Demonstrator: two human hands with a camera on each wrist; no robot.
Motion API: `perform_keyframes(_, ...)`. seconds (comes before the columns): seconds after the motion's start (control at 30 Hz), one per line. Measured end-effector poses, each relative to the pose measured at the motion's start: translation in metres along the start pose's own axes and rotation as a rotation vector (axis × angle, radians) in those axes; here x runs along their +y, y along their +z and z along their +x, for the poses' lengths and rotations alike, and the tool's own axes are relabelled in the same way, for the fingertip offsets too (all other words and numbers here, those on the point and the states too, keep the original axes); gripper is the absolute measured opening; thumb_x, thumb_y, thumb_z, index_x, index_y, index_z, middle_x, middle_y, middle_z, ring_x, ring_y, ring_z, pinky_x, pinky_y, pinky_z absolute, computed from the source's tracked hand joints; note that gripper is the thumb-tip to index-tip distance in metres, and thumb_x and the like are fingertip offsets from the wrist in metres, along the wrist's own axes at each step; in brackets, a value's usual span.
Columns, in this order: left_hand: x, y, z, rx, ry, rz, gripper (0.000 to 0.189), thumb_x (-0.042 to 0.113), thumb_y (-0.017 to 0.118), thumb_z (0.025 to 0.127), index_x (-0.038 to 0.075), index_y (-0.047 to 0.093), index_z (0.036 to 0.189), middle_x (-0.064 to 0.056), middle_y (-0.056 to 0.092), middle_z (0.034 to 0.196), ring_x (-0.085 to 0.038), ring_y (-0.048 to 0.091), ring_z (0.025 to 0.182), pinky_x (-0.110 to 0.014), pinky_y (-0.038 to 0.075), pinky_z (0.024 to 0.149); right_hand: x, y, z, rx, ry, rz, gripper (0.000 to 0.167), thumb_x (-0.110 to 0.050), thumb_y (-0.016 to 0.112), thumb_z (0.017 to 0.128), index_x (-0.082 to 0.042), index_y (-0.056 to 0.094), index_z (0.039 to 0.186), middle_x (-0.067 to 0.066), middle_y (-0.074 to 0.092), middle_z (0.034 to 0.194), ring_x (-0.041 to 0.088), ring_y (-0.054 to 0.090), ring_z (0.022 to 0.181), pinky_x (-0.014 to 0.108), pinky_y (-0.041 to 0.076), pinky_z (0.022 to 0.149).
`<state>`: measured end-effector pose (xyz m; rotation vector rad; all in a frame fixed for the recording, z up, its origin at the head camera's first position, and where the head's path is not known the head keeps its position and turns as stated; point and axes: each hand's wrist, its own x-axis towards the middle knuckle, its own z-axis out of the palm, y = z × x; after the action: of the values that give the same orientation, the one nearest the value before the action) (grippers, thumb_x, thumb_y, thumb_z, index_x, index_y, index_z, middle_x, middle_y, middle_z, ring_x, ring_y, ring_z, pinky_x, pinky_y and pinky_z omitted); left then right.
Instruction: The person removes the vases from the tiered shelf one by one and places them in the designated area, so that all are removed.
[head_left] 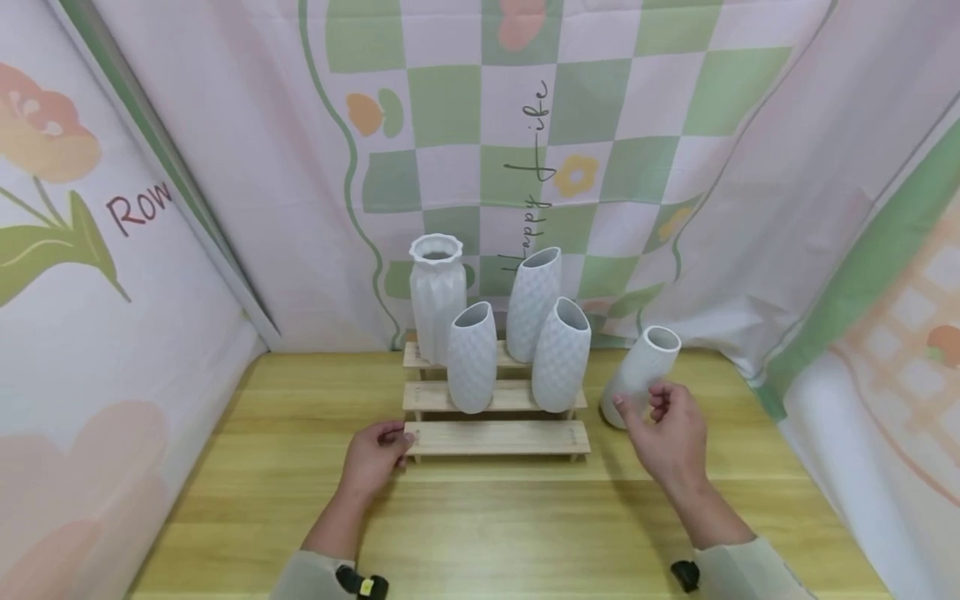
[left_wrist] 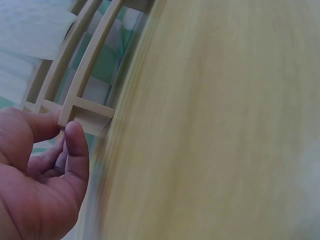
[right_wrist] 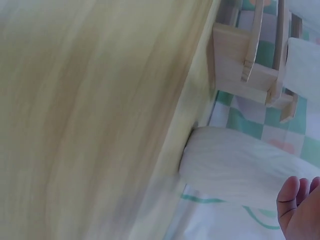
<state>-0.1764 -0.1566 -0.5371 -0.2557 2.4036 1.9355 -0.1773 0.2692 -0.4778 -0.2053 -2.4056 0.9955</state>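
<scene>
My left hand (head_left: 375, 457) pinches the left end of the lowest step of a wooden three-step stand (head_left: 495, 437), thumb and fingertips at its corner in the left wrist view. Off the stand's right side, a white vase (head_left: 628, 379) stands on the table. Close in front of that vase is my right hand (head_left: 673, 433), its thumb out to the left and its other fingers loosely bent. In the right wrist view its fingertips (right_wrist: 288, 192) overlap the vase's side.
A fluted white vase (head_left: 437, 304) and a dimpled vase (head_left: 532, 308) stand on the top step. Two more dimpled vases, one on the left (head_left: 472, 362) and one on the right (head_left: 560, 362), stand on the middle step. Patterned cloth (head_left: 450, 104) hangs behind the wooden table (head_left: 487, 533).
</scene>
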Motion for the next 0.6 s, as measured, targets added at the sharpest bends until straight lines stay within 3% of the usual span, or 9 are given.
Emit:
perform_keyframes(0.27,0.000,0.001,0.000,-0.001,-0.004,0.001,0.040,0.012,0.073,0.097,-0.007,0.064,0.131,-0.017,0.070,0.111,-0.022,0.068,0.075,-0.031,0.063,0.066,-0.008,0.008,-0.004,0.040,-0.153,0.052,0.037,-0.016,0.084,0.087,0.004,0.061,0.109,0.013,0.063,0.091,0.020,0.056,0.079,0.009,0.042,0.064)
perform_keyframes(0.6,-0.002,0.002,0.002,0.005,-0.005,0.005,0.039,0.012,0.074,0.097,-0.006,0.064,0.130,-0.017,0.070,0.110,-0.021,0.068,0.074,-0.031,0.063,0.065,-0.014,0.014,-0.004,-0.038,-0.213,0.133,0.043,-0.010,0.083,0.087,0.005,0.060,0.120,0.013,0.064,0.103,0.021,0.060,0.088,0.014,0.052,0.066)
